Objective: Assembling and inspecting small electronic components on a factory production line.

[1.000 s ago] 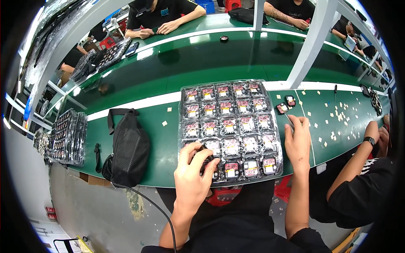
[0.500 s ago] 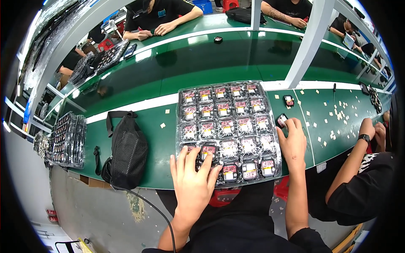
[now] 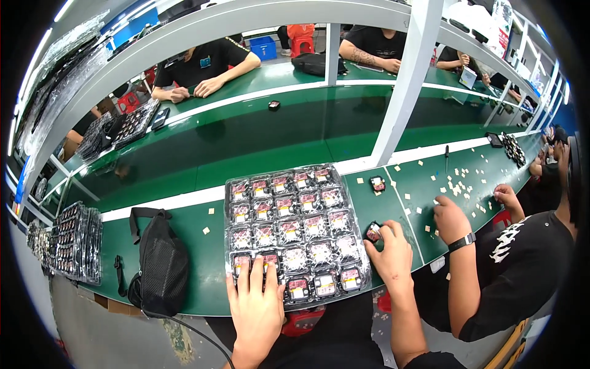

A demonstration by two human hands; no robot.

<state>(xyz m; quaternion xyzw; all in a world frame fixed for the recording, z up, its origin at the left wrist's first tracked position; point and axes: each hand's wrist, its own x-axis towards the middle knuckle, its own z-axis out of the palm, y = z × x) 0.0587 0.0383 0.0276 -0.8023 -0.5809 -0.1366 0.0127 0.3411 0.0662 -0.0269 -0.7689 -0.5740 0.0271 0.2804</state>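
A clear plastic tray (image 3: 358, 270) lies on the green bench in front of me, its pockets filled with rows of small square black devices with red, white and yellow faces. My left hand (image 3: 257, 301) rests on the tray's near left corner, fingers outstretched over two devices there and holding nothing. To the right of the tray, my right hand (image 3: 393, 255) has thumb and fingers curled round a small black device (image 3: 373, 231), whose near side the fingers partly cover. Another black device (image 3: 377, 184) sits alone on the bench farther back.
Left of the tray lies a black mesh bag (image 3: 163, 264); stacked filled trays (image 3: 77, 243) stand beyond it. Small pale squares (image 3: 458, 184) and a screwdriver (image 3: 447, 158) are scattered rightward, near a co-worker's hand (image 3: 452, 218). A grey post (image 3: 405, 86) rises behind the tray.
The view has shifted, so the bench appears lower and farther left. My left fingers now lie straighter on the tray. The co-worker's arm at the right has reached forward over the bench.
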